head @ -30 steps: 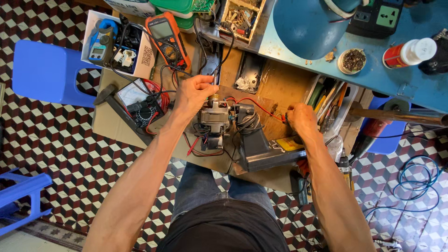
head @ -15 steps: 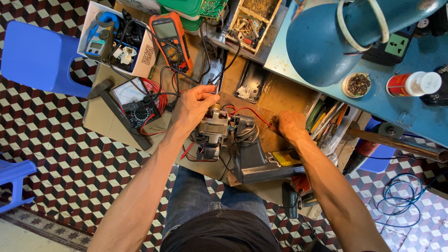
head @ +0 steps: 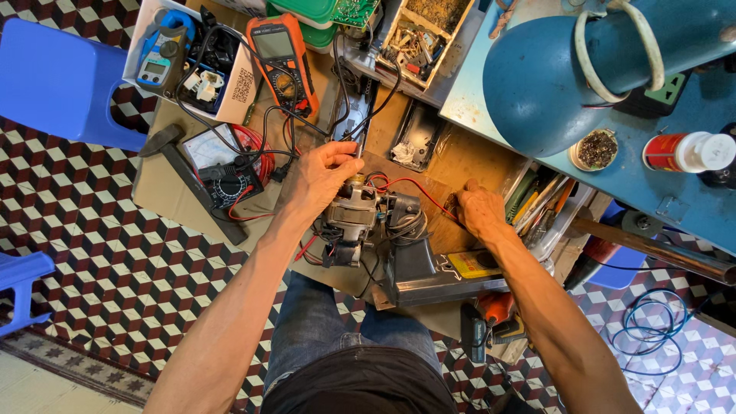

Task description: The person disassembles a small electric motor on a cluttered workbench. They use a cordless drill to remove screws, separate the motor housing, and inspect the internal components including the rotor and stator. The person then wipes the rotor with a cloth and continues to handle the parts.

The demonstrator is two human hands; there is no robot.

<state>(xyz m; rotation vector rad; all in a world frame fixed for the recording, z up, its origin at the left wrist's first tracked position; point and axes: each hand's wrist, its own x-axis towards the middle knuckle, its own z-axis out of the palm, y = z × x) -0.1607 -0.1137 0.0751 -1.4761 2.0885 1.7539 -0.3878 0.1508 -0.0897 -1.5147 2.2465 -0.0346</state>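
A grey electric motor (head: 353, 218) with copper windings and loose wires lies on a wooden board (head: 460, 165) over my lap. My left hand (head: 320, 178) is at the motor's far end, its fingers pinched on a thin black probe (head: 359, 147). My right hand (head: 479, 211) rests on the board to the right of the motor, its fingers curled around the end of a red lead (head: 414, 193) that runs back to the motor. What the probe tip touches is hidden by my fingers.
An orange multimeter (head: 282, 57), a black analog meter (head: 230, 184) and a white box with a blue clamp meter (head: 157, 57) lie at the left. A grey metal casing (head: 429, 276) sits by my knee. A blue lamp (head: 537, 77), tool tray (head: 540, 203) and blue stool (head: 61, 77) surround me.
My head has tilted, so the whole scene sits lower in view. My left hand has slid from the top of the motor to its far end. My right hand stays put.
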